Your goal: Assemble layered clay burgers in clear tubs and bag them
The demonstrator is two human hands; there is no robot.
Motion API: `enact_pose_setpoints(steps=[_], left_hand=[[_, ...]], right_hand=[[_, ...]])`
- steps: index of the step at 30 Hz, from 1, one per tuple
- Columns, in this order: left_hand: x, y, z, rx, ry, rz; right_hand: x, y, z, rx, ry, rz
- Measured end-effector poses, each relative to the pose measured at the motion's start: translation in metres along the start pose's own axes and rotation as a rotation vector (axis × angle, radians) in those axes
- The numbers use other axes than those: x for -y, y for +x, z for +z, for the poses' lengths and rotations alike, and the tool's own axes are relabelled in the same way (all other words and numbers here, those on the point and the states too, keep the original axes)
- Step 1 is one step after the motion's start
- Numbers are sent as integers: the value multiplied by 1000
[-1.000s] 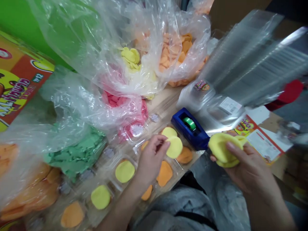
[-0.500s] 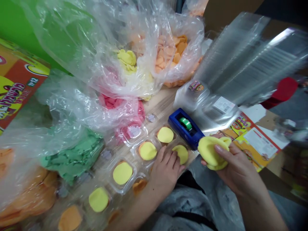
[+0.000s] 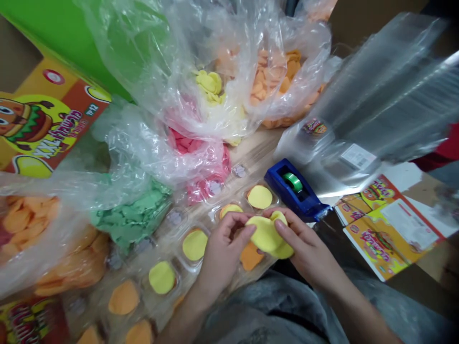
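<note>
While the right hand curls closed around the yellow discs at lower centre, the left hand pinches their edge, seemingly the top one; peel lightly, singly, above the trays.

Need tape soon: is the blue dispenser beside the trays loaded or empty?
Loaded: a green tape roll sits in the well of the blue dispenser. How much tape remains on it cannot be told.

Carton: upside-down logo unreadable, small code ends "12" (blurred elsewhere).
</note>
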State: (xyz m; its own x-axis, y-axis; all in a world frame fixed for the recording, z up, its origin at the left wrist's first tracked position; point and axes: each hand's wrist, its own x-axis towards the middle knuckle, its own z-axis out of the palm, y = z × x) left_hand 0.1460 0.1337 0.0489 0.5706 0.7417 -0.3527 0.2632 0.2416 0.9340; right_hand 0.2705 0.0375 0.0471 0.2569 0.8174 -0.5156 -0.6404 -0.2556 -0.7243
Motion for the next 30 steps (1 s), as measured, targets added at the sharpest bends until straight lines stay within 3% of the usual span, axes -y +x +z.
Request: enact_pose_setpoints(steps=[4,5,8,11,13,16,21,27,30], left_hand=[[11,-3,-18,-194,18,14],[15,-6,-21,-164,70,10],[29,-16,-21,82,329,33],[45,-22,-11,239,715,243],[52,-24,-6,252,984,409],[58,-24,-4,178,1274,579],[65,-33,-8,99,1232,811],[68,-39,-10,221,1139,794],[71,-42,-17,220,1136,829]], right_hand=[[-2,4,-10,-126,-2,-86],[-1,5,-13,-159,3,-109],[4,4,-17,-203,20,-119],[7,4,-16,-192,17,-118],[7,4,-15,-174,3,-131],[7,4,-14,-152,-13,-136],[8,5,-15,-161,-22,-129],[4,6,-14,-161,-25,-124],[3,6,-13,-158,-36,-133]])
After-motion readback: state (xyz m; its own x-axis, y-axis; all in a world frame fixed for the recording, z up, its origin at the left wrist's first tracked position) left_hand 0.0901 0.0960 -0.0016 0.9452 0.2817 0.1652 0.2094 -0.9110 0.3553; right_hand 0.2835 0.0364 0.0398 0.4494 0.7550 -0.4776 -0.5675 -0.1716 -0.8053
